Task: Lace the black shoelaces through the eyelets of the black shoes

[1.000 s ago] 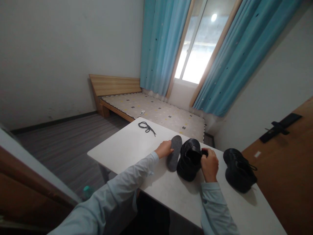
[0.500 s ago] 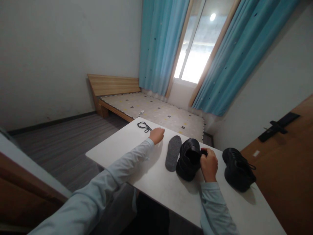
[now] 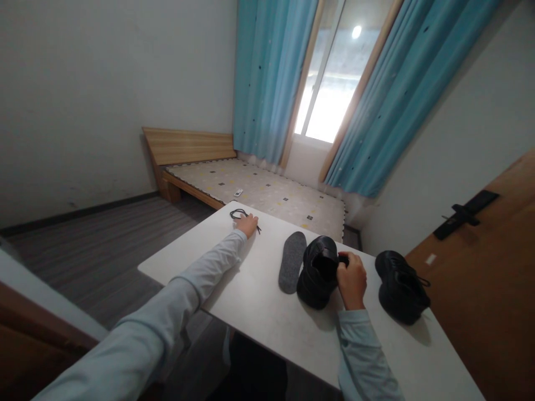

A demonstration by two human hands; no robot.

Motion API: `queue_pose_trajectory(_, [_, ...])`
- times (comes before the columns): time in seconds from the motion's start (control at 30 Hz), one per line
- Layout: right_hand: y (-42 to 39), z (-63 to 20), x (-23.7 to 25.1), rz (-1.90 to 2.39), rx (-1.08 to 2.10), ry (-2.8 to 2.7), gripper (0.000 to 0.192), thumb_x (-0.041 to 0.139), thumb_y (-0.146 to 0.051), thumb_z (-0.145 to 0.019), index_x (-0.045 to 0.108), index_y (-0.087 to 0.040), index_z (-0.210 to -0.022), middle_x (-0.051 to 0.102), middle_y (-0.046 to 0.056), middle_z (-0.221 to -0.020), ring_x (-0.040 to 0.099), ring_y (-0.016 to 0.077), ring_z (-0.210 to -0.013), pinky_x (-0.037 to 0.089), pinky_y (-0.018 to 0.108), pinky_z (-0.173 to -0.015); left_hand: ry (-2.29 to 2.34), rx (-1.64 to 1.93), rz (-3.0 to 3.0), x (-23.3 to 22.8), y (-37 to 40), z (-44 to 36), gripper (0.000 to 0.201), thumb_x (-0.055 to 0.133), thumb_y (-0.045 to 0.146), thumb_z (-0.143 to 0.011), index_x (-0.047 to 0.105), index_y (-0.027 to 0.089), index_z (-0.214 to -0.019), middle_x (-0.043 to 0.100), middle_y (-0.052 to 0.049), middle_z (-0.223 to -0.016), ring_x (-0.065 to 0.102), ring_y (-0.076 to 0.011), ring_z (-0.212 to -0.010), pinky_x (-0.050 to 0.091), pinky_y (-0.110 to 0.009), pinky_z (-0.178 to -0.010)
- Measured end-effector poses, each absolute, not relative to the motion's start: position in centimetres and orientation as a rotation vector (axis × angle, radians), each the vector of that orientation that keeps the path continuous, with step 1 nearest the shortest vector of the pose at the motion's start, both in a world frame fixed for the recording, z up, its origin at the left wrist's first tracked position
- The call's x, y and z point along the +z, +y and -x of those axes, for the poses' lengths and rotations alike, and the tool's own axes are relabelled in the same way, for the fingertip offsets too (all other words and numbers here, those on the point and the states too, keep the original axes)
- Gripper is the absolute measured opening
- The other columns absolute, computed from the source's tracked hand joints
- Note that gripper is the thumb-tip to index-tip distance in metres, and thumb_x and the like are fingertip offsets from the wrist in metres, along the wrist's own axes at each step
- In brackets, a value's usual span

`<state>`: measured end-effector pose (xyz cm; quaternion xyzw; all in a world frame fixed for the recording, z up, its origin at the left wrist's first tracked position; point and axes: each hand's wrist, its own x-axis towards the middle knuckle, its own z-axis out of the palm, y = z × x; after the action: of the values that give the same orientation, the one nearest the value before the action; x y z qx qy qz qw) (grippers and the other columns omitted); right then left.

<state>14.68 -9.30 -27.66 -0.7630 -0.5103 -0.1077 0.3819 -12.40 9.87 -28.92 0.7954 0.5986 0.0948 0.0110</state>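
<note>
My left hand (image 3: 247, 225) rests over a thin black shoelace (image 3: 238, 212) near the far left edge of the white table. Its fingers are bent down onto the lace, whose loop shows to the left and a loose end to the right. A black shoe (image 3: 316, 284) stands with its opening toward me. At its right side my right hand (image 3: 352, 277) is closed on a black part by the opening, which looks like its tongue. Left of that shoe lies a flat grey insole (image 3: 291, 264).
A second black shoe (image 3: 402, 298) with its lace in stands on the right of the white table (image 3: 267, 328). Beyond the table's far edge is a bed (image 3: 267, 184) with a small white remote (image 3: 238, 192). A wooden door (image 3: 455, 278) is on the right.
My left hand has moved left, onto the shoelace, and a lace end now shows to its right. My right hand keeps its grip at the shoe. The view has shifted slightly.
</note>
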Motion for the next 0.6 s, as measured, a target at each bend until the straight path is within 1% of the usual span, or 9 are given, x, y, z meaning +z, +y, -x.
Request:
queue_pose_trajectory(0.1, [-9.3,-14.5,-27.6,1.936,-0.274,-1.305,0.032,0.037,-0.016,-0.070,0.061,-0.017,-0.091,0.059,0.010,-0.093,0.053,0.0233,-0.084,0.038,0.033,-0.072,1.831,0.276,-2.488,-29.3,10.0,12.3,0.033,0.031,0.012,-0.090,0.059,0.010,-0.107,0.057,-0.019,-0.107,0.056,-0.0278,-0.104,0.045,-0.043,-0.087])
queue_pose_trajectory(0.2, [-9.3,-14.5,-27.5,1.920,-0.280,-1.305,0.031,0.038,-0.016,-0.070,0.061,-0.018,-0.091,0.059,0.009,-0.092,0.053,0.0229,-0.084,0.039,0.033,-0.073,1.761,0.287,-2.536,-29.3,9.9,11.8,0.031,0.033,0.012,-0.090,0.060,0.009,-0.105,0.057,-0.018,-0.104,0.058,-0.0250,-0.102,0.045,-0.036,-0.088])
queue_pose_trajectory(0.37, [-9.3,-14.5,-27.4,1.914,-0.285,-1.300,0.030,0.038,-0.015,-0.069,0.061,-0.019,-0.089,0.059,0.008,-0.092,0.054,0.0227,-0.084,0.039,0.033,-0.073,1.613,0.316,-2.618,-29.2,9.4,10.4,0.028,0.038,0.010,-0.087,0.062,0.008,-0.101,0.059,-0.018,-0.103,0.058,-0.0247,-0.100,0.044,-0.035,-0.090])
queue_pose_trajectory(0.5, [-9.3,-14.4,-27.1,1.949,-0.272,-1.294,0.030,0.038,-0.015,-0.070,0.061,-0.018,-0.090,0.060,0.009,-0.094,0.054,0.0235,-0.085,0.038,0.033,-0.071,1.478,0.326,-2.664,-29.0,8.6,9.1,0.022,0.047,0.009,-0.081,0.065,0.007,-0.093,0.062,-0.017,-0.098,0.058,-0.0259,-0.099,0.044,-0.035,-0.089])
queue_pose_trajectory(0.6, [-9.3,-14.4,-26.9,1.967,-0.255,-1.292,0.030,0.038,-0.015,-0.070,0.061,-0.018,-0.090,0.060,0.009,-0.095,0.054,0.0237,-0.086,0.038,0.033,-0.071,1.370,0.341,-2.693,-28.7,7.6,8.2,0.018,0.052,0.010,-0.077,0.066,0.010,-0.089,0.063,-0.015,-0.097,0.058,-0.0254,-0.100,0.044,-0.034,-0.088])
